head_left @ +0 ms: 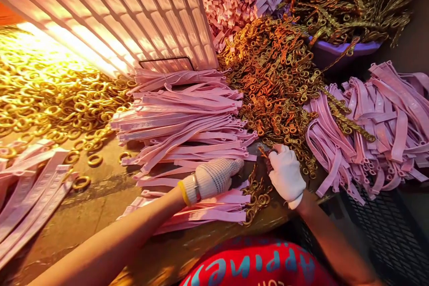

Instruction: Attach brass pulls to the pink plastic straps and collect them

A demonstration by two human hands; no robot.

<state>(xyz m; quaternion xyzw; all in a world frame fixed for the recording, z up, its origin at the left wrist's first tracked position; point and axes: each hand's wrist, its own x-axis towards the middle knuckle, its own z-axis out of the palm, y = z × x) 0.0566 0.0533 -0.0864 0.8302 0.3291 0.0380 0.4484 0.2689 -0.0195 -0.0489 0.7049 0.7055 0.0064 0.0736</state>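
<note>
My left hand [217,178], in a white dotted knit glove, reaches across the pink straps [187,120] with its fingers closed. Its fingertips are at the right ends of the straps; what they pinch, if anything, is hidden. My right hand [286,176], in a plain white glove, is curled closed just to the right. Dark reddish-gold metal pieces [266,155] stick out at its fingers. Between the hands and below lie gold metal pieces with ringed ends [258,196], touching the ends of the lower pink straps [214,212].
A large heap of gold ring-ended pieces [278,71] rises behind my right hand. Gold rings [83,103] cover the left side by a ribbed panel [134,18]. More pink straps [378,129] lie at right; a purple container [345,48] holds gold pieces.
</note>
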